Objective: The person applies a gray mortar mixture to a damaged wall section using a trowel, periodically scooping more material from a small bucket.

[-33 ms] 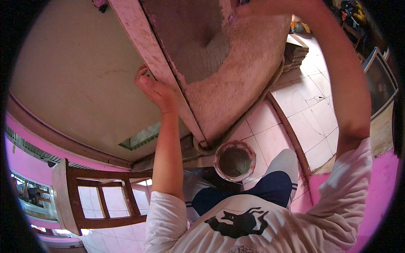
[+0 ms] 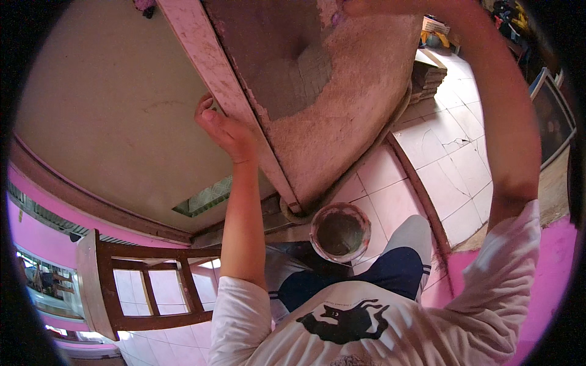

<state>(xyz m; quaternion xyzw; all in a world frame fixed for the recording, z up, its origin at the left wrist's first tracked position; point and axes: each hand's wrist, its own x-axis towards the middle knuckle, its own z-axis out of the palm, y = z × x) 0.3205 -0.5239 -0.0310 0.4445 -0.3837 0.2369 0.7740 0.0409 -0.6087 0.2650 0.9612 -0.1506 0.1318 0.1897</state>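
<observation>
Your white shirt [image 2: 415, 329] carries a black cat print [image 2: 348, 321], and the faint line of lettering above it is too small to read. The marks on a pale box-like thing [image 2: 434, 26] at the upper right are too small to make out too.

Your hands are well apart. Your left forearm rises almost upright, the wrist bends back, and your left hand [image 2: 226, 126] rests against the left edge of the long pink board [image 2: 210, 67] with its fingers curled. Whether it clamps the board or only presses on it, you cannot tell from here. The board runs at a slant along the corner of the wall [image 2: 366, 91], beside a rough-edged grey patch [image 2: 274, 73].

Your right elbow is bent out wide, and the forearm sweeps up and across to the left. Your right hand [image 2: 360, 7] is partly cut off by the top edge, near a small purple thing [image 2: 336, 19]; its grip cannot be told.

A bucket [image 2: 339, 208] with grey contents stands on the tiled floor [image 2: 436, 146], just beyond your knees.
</observation>
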